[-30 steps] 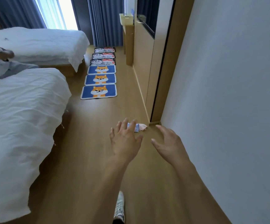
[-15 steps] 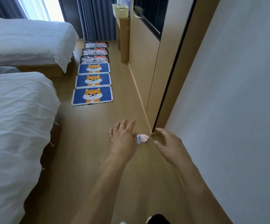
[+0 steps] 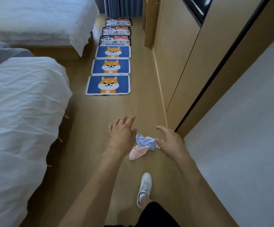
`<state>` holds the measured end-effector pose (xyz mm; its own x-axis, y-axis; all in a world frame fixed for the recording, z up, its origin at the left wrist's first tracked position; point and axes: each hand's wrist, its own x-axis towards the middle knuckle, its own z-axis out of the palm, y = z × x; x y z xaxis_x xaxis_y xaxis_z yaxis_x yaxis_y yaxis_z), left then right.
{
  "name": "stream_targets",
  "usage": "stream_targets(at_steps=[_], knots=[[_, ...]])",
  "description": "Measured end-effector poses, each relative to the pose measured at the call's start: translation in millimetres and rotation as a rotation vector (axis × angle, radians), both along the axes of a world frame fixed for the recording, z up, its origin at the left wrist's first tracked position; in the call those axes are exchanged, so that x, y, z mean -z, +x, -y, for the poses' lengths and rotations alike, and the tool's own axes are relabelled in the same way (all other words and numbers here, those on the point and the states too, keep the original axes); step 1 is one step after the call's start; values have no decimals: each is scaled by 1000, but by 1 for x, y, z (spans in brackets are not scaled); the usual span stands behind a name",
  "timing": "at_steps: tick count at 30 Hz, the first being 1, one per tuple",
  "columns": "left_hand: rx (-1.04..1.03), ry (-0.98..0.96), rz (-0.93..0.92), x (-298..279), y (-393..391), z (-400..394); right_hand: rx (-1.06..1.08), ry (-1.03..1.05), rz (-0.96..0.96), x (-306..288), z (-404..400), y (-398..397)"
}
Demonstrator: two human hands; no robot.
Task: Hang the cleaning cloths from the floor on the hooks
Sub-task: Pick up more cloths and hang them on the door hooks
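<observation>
Two crumpled cleaning cloths lie together on the wooden floor: a blue-and-white striped cloth (image 3: 145, 142) on top and a pink-and-white striped cloth (image 3: 137, 153) partly under it. My left hand (image 3: 122, 135) hovers just left of them, fingers spread and straight, holding nothing. My right hand (image 3: 170, 141) is just right of them, fingers loosely bent, its thumb near the blue cloth's edge. Whether it touches the cloth I cannot tell. No hooks are in view.
A white-covered bed (image 3: 21, 120) fills the left, a second bed (image 3: 39, 22) stands behind it. Several mats (image 3: 108, 85) lie in a row up the floor. Wooden cabinets (image 3: 179, 63) and a white wall (image 3: 241, 128) line the right. My white shoe (image 3: 144, 187) is below the cloths.
I have stepped closer and tilted my view down; the cloths now show larger between my hands. Both hands have lowered toward the cloths, and my right foot has come into view.
</observation>
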<state>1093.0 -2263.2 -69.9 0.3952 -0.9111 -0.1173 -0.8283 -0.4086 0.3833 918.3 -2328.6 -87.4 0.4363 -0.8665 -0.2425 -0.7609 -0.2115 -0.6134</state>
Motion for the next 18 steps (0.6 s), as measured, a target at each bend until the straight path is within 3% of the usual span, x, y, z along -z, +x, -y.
stream_targets(at_steps=[9,18], knots=[[22,85,-15,69,21,109,-31,165,-91,61,113,15],[100,296,-65,205,43,149,-45,343,-210,185,151,20]])
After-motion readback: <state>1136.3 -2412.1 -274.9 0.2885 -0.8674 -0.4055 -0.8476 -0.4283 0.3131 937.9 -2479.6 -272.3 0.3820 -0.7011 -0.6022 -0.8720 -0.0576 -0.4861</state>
